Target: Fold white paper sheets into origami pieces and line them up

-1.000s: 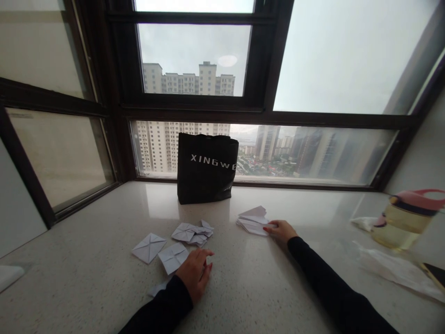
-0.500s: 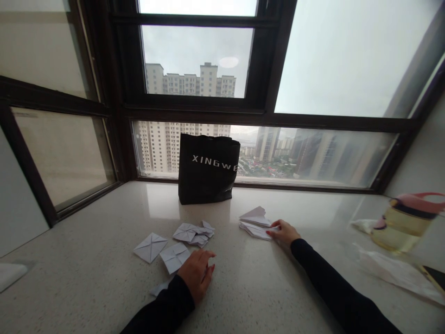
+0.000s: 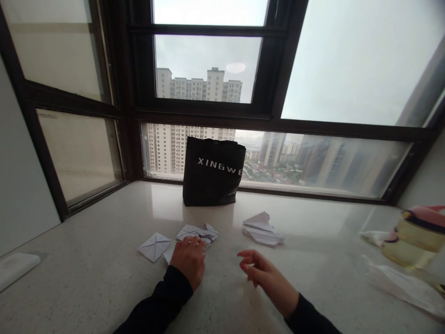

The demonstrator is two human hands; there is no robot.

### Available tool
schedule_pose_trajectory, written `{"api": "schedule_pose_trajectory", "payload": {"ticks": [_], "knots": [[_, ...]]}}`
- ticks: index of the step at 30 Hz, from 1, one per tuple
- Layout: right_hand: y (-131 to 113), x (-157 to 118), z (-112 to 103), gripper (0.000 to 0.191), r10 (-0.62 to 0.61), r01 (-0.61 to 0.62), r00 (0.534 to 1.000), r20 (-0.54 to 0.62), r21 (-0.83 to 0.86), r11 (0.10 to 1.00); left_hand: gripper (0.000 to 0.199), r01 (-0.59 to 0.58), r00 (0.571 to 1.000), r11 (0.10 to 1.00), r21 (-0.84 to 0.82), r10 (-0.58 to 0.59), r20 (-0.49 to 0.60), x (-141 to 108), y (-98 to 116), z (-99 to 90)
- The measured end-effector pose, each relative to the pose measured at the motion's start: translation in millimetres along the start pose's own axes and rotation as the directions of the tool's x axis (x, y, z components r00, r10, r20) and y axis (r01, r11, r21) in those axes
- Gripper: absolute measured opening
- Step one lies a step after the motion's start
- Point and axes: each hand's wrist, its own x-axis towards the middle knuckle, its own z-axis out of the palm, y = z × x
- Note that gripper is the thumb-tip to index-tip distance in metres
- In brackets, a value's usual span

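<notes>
My left hand (image 3: 189,260), back upward, lies over a folded paper square (image 3: 168,256) that it largely covers. Its fingertips bend down out of sight, so I cannot tell whether they grip paper. Just beyond them sits a small cluster of folded white papers (image 3: 190,231). Another paper square with diagonal creases (image 3: 155,247) rests farther left. My right hand (image 3: 260,273) hovers over the counter with fingers parted and nothing between them. Behind it lies a stack of folded white paper pieces (image 3: 262,229), apart from the fingers.
A black bag (image 3: 213,178) stands upright by the window. On the right are a yellowish bottle with a pink lid (image 3: 413,239) and a crumpled clear wrapper (image 3: 403,283). A white object (image 3: 21,269) lies at the left on the speckled counter (image 3: 104,278).
My right hand has let go of the paper stack and drawn back toward me. My left hand has moved slightly forward and left, over the folded papers. The view has shifted a little.
</notes>
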Motion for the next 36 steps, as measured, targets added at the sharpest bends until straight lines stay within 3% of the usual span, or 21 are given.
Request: {"api": "schedule_pose_trajectory", "payload": {"ticks": [2,4,7,11,14,17,19,21,23,25,27,29,32,33,34,35,36], "knots": [[-4,-8,20,0.023,-0.046,0.036,0.995,0.093,0.106,0.994,0.035,0.118,0.992,0.991,0.057,-0.12,0.033,0,-5,-4.7],[-5,-10,30,0.017,-0.088,0.082,0.993,0.075,0.075,0.994,0.041,0.195,0.972,0.977,0.084,-0.204,0.119,-1,-10,-4.6],[-5,-10,33,0.014,-0.109,0.11,0.994,0.022,-0.051,0.993,0.045,0.211,0.938,0.974,0.081,-0.225,0.265,-2,-13,-1.3],[-4,-12,33,0.017,-0.098,0.098,0.995,0.002,-0.104,0.99,0.053,0.22,0.906,0.97,0.104,-0.243,0.347,1,-11,-5.0],[-3,-14,36,0.017,-0.135,0.132,0.991,-0.014,-0.126,0.983,0.048,0.261,0.923,0.963,0.072,-0.271,0.273,3,-10,-14.4],[-4,-17,37,0.019,-0.176,0.174,0.984,-0.034,-0.075,0.982,0.037,0.141,0.99,0.947,-0.29,-0.143,0.016,4,-7,-21.6],[-4,-17,38,0.026,-0.195,0.195,0.979,-0.059,0.011,0.981,0.031,0.027,0.989,0.784,-0.621,-0.11,-0.096,4,-3,-21.9],[-4,-17,41,0.036,-0.19,0.197,0.98,-0.062,0.136,0.971,0.033,0.043,0.987,0.51,-0.859,-0.156,-0.044,3,4,-17.8],[-4,-16,46,0.043,-0.172,0.174,0.985,-0.029,0.269,0.947,0.038,0.115,0.984,0.283,-0.952,-0.163,0.071,-1,14,-10.5],[-4,-15,51,0.038,-0.16,0.146,0.987,0.013,0.348,0.926,0.04,0.141,0.988,0.226,-0.964,-0.098,0.122,-5,22,-2.6],[-5,-15,52,0.028,-0.146,0.135,0.989,0.011,0.314,0.94,0.037,0.091,0.996,0.329,-0.94,-0.009,0.093,-7,25,2.5],[-5,-15,49,0.025,-0.126,0.133,0.991,-0.05,0.2,0.971,0.034,-0.014,0.998,0.524,-0.852,0.055,0.017,-5,20,2.5],[-5,-15,39,0.02,-0.112,0.121,0.985,-0.128,0.063,0.991,0.035,-0.1,0.995,0.889,-0.446,0.093,-0.037,3,-8,-6.4],[-6,-16,36,0.017,-0.117,0.125,0.985,-0.128,0.06,0.99,0.036,-0.039,0.999,0.971,-0.236,0.039,-0.006,5,-20,-10.2],[-6,-16,34,0.014,-0.131,0.14,0.984,-0.118,0.072,0.988,0.038,0.093,0.996,0.995,-0.033,-0.092,0.018,7,-32,-13.6],[-7,-17,32,0.015,-0.152,0.162,0.983,-0.105,0.093,0.982,0.041,0.233,0.969,0.964,0.132,-0.242,0.056,8,-44,-16.1],[-9,-18,31,0.02,-0.181,0.191,0.979,-0.095,0.112,0.975,0.045,0.368,0.912,0.895,0.251,-0.4,0.088,9,-55,-17.6]]}}
